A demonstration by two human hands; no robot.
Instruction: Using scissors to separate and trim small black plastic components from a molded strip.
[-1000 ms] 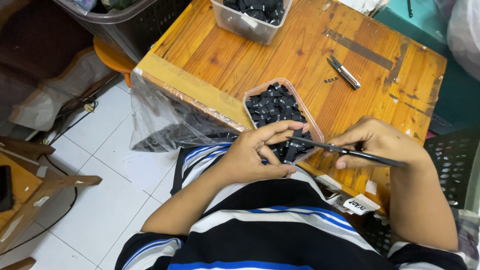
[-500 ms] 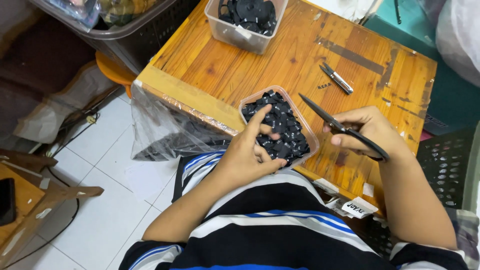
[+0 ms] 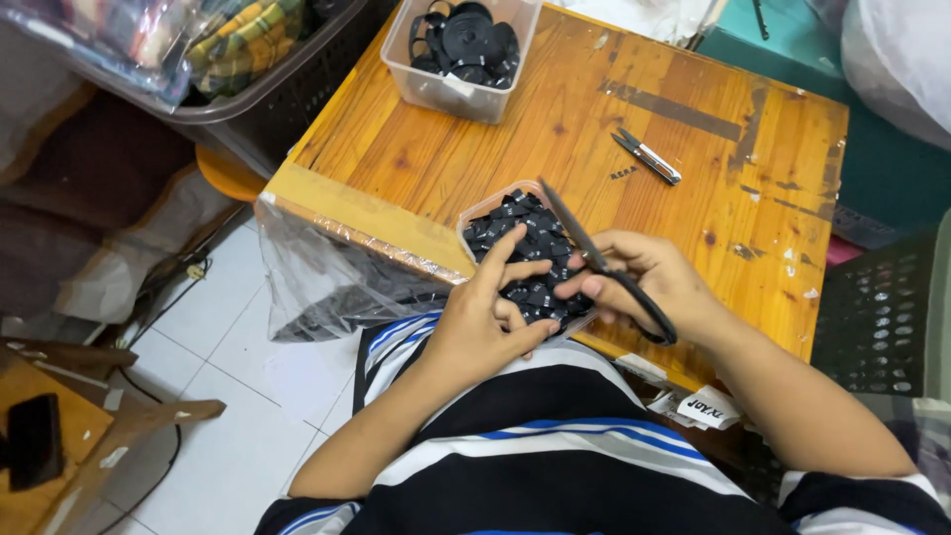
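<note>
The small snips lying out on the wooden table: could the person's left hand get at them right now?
Probably yes. The small snips lie alone on bare wooden table, uncovered. The left hand only touches pieces in the clear tub, holding nothing large, though it must reach past the right hand's scissors.

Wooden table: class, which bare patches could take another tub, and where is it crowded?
Bare wood lies between the clear tub of black rolls, the snips and the tray of black pieces. The near edge is crowded by both hands and scissors.

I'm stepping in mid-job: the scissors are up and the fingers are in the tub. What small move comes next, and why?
Probably pinch one black piece out of the tub. The left hand has its fingers down among the pieces, while the right hand holds the scissors raised with nothing between the blades.
</note>
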